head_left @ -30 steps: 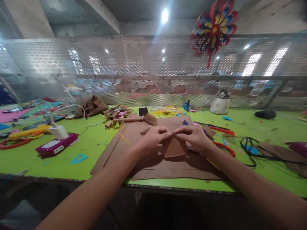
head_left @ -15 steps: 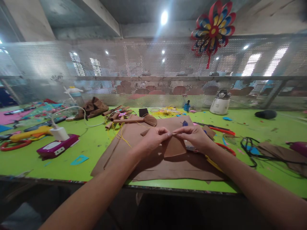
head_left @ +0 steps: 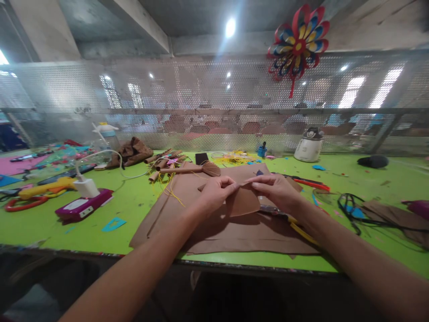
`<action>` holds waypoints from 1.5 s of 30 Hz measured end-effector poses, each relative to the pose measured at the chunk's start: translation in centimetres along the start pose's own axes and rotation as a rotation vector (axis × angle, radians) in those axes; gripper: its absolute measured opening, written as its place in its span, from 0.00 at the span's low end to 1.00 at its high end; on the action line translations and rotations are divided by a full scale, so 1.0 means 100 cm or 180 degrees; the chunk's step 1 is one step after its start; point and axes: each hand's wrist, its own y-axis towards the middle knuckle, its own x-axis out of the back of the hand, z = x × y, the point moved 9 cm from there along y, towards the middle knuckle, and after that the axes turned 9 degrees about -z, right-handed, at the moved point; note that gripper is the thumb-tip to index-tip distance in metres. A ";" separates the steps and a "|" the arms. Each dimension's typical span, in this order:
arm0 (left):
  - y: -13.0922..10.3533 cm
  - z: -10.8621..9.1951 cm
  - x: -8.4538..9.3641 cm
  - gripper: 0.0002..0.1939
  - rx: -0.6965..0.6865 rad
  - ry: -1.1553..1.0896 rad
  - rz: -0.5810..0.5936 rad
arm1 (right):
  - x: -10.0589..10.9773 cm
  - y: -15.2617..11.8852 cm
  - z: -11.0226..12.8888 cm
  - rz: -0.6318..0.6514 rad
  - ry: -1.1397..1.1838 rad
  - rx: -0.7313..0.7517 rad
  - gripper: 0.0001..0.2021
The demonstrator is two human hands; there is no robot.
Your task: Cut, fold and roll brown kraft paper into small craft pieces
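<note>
Between my two hands hangs a small piece of brown paper (head_left: 243, 202), its rounded lower edge toward me. The thumb and fingers of my left hand (head_left: 219, 193) pinch its upper left edge. My right hand (head_left: 276, 190) pinches the upper right edge, where a narrow strip looks folded. Below lies a large sheet of brown paper (head_left: 204, 232) on the green table. Yellow-handled scissors (head_left: 300, 228) rest on it, partly hidden under my right forearm. Just beyond my left hand is a pleated brown paper fan shape on a rolled stick (head_left: 211, 168).
Rolled brown paper tubes (head_left: 157, 172) with yellow strings lie at back left. A purple power strip (head_left: 83, 205) with a white plug stands at left, near a yellow glue gun (head_left: 47, 188). Orange-handled tools (head_left: 311, 183), a black cable (head_left: 348, 210) and a white bottle (head_left: 307, 145) are at right.
My hands stay pinched on the brown paper piece. Its lower edge has tilted slightly up, and the fold at the top right shows more. The view has shifted a little.
</note>
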 end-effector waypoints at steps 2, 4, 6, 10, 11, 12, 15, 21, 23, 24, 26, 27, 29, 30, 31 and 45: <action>0.000 -0.002 0.002 0.11 -0.0075 0.0107 -0.0061 | -0.004 -0.002 0.001 0.0109 0.0088 -0.0040 0.12; -0.001 -0.006 0.003 0.11 -0.0228 0.0312 -0.0119 | -0.011 -0.004 0.000 0.0268 0.0106 -0.0122 0.12; -0.002 -0.010 0.001 0.11 -0.0422 0.0479 -0.0140 | -0.016 -0.005 -0.003 0.0309 0.0022 -0.0144 0.12; -0.001 -0.010 -0.002 0.11 -0.0603 0.0549 -0.0149 | -0.010 -0.001 -0.003 -0.0035 -0.0139 0.0127 0.13; 0.000 -0.008 -0.002 0.11 -0.0606 0.0548 -0.0157 | -0.008 -0.001 -0.003 -0.0088 -0.0157 0.0181 0.13; 0.001 -0.007 -0.003 0.11 -0.0604 0.0542 -0.0160 | -0.006 0.000 -0.003 -0.0116 -0.0169 0.0215 0.13; 0.003 -0.003 -0.002 0.11 -0.0569 0.0453 -0.0153 | -0.004 0.001 -0.003 -0.0126 -0.0210 0.0227 0.13; 0.004 0.001 -0.001 0.11 -0.0449 0.0393 -0.0122 | -0.005 0.000 -0.002 -0.0072 -0.0189 0.0226 0.14; 0.004 0.002 -0.002 0.12 -0.0449 0.0357 -0.0111 | -0.007 0.000 -0.001 -0.0060 -0.0200 0.0228 0.13; 0.005 0.003 -0.003 0.12 -0.0445 0.0346 -0.0103 | -0.008 0.000 -0.001 -0.0067 -0.0241 0.0227 0.13; 0.005 0.005 -0.006 0.12 -0.0451 0.0317 -0.0079 | -0.009 -0.001 0.000 -0.0125 -0.0388 0.0231 0.13; 0.005 0.006 -0.007 0.12 -0.0459 0.0304 -0.0074 | -0.009 -0.002 0.001 -0.0171 -0.0480 0.0242 0.13; 0.005 0.005 -0.008 0.12 -0.0470 0.0254 -0.0048 | -0.009 -0.003 0.003 -0.0259 -0.0627 0.0283 0.14; 0.005 0.005 -0.009 0.12 -0.0450 0.0216 -0.0013 | -0.009 -0.003 0.004 -0.0285 -0.0670 0.0305 0.14; 0.004 0.005 -0.010 0.12 -0.0397 0.0171 0.0039 | -0.009 -0.004 0.005 -0.0298 -0.0699 0.0322 0.15; 0.001 0.019 -0.017 0.16 0.0143 -0.0145 0.0487 | -0.010 -0.003 0.007 -0.0222 -0.0725 0.0393 0.13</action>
